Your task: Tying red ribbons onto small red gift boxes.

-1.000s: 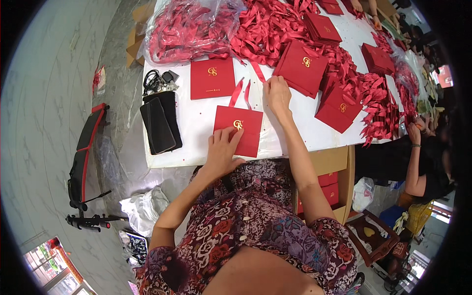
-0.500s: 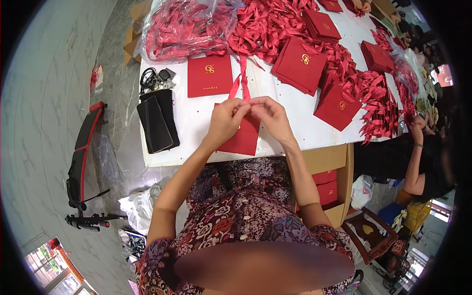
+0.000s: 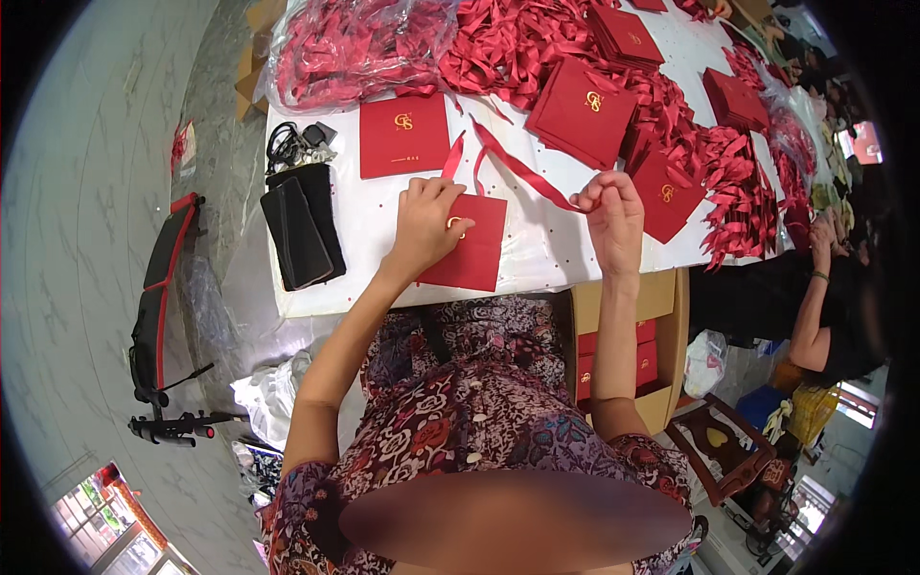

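Note:
My left hand (image 3: 424, 228) holds a flat red square packet (image 3: 479, 254) against the white table near its front edge. Its fingers curl by the packet's upper left corner, and the thumb lies across the front, partly over a gold emblem. A red ribbon (image 3: 527, 174) runs from above the packet to my right hand (image 3: 613, 213). That hand is raised to the right, its thumb and fingertips pinched on the ribbon's end. A shorter ribbon piece (image 3: 454, 153) stands up by the packet's top edge; where it is attached is hidden by my left hand.
Another red packet (image 3: 404, 136) lies beyond my left hand. Black pouches (image 3: 302, 230) and keys (image 3: 311, 151) are at left. Heaped ribbons (image 3: 517, 48) and packet stacks (image 3: 585, 110) cover the far side. A cardboard box (image 3: 661, 316) holds more packets below the table; another person's arm (image 3: 813, 307) is at right.
My hands have moved apart from their shared spot at the packet's top. The right hand went rightward, drawing the ribbon out sideways; the left stayed at the packet's upper left.

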`<state>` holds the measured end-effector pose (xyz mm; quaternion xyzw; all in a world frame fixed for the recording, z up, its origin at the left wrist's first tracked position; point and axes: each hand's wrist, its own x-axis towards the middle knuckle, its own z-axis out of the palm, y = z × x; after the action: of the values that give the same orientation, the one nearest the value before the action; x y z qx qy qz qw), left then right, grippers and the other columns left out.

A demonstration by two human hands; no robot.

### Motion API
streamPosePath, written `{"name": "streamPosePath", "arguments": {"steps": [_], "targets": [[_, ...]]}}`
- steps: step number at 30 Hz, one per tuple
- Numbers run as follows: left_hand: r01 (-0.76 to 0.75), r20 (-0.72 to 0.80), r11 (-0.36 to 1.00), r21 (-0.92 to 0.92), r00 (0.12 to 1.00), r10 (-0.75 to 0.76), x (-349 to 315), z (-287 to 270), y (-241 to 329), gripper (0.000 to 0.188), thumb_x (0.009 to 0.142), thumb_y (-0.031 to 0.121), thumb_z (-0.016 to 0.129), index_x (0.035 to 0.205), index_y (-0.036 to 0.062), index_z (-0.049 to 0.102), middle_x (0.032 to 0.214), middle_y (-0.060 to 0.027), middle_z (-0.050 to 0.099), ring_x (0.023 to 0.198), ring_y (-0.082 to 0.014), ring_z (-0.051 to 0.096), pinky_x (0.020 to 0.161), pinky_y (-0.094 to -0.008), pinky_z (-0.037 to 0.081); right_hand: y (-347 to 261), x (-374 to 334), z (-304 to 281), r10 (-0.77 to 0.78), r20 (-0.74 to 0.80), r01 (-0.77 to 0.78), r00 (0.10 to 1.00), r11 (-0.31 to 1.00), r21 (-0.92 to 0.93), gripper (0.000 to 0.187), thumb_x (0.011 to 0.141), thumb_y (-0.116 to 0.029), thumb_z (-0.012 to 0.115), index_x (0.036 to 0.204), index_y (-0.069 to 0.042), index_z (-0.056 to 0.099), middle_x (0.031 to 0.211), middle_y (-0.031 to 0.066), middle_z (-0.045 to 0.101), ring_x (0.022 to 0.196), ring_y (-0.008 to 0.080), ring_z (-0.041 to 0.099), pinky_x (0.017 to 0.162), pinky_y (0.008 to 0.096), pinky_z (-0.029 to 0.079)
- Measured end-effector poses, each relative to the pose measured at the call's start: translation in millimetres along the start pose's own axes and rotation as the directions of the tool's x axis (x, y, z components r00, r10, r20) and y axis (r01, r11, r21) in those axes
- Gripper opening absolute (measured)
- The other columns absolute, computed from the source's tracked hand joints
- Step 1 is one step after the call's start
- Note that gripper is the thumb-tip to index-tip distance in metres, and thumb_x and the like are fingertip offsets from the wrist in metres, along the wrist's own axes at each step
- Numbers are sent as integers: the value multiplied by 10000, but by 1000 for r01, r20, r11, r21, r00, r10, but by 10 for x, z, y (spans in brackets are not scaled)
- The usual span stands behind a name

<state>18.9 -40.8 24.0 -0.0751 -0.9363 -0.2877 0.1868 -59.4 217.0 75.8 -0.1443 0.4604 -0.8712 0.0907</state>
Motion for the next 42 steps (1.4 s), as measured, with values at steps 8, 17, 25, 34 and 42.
{"name": "streamPosePath", "arguments": {"steps": [8, 17, 25, 34, 42], "targets": [[24, 68, 998, 55, 997, -27, 49, 82, 58, 449, 677, 207, 841, 1084, 120, 675, 1047, -62, 603, 978, -265, 507, 856, -406, 357, 677, -164, 232, 175, 123, -4, 977, 589, -808, 171, 921, -58, 623, 1069, -17, 698, 890, 115, 691, 817, 217, 676, 735, 324, 518], [111, 76, 989, -99, 992, -104, 15, 58, 71, 290, 736, 107, 780, 993, 121, 646, 850, -51, 660, 828, -249, 588, 838, -388, 353, 830, -152, 501, 154, -37, -106, 987, 471, -876, 135, 853, -105, 688, 902, -22, 594, 799, 135, 693, 749, 293, 685, 684, 380, 519], [15, -34, 994, 112, 999, -12, -38, 177, 224, 225, 735, 49, 749, 931, 116, 664, 846, -30, 681, 802, -242, 593, 832, -388, 364, 790, -118, 590, 169, -64, -133, 984, 434, -891, 111, 810, -73, 676, 878, -41, 595, 758, 126, 675, 679, 283, 658, 627, 381, 501], [138, 47, 970, -202, 990, -131, -37, 86, 64, 237, 718, 54, 733, 937, 104, 657, 780, -69, 657, 790, -263, 594, 808, -393, 357, 758, -149, 596, 73, 91, 59, 993, 362, -930, 158, 824, -134, 728, 922, -57, 631, 794, 130, 654, 691, 327, 639, 622, 400, 489], [-94, 172, 993, -71, 979, 105, 20, -144, 149, 242, 735, 18, 722, 945, 109, 644, 838, -25, 641, 812, -234, 561, 859, -397, 364, 814, 114, 134, 487, 61, -265, 871, 573, -776, 288, 895, -270, 714, 745, -25, 700, 584, 40, 562, 540, 131, 519, 528, 323, 411]]}}
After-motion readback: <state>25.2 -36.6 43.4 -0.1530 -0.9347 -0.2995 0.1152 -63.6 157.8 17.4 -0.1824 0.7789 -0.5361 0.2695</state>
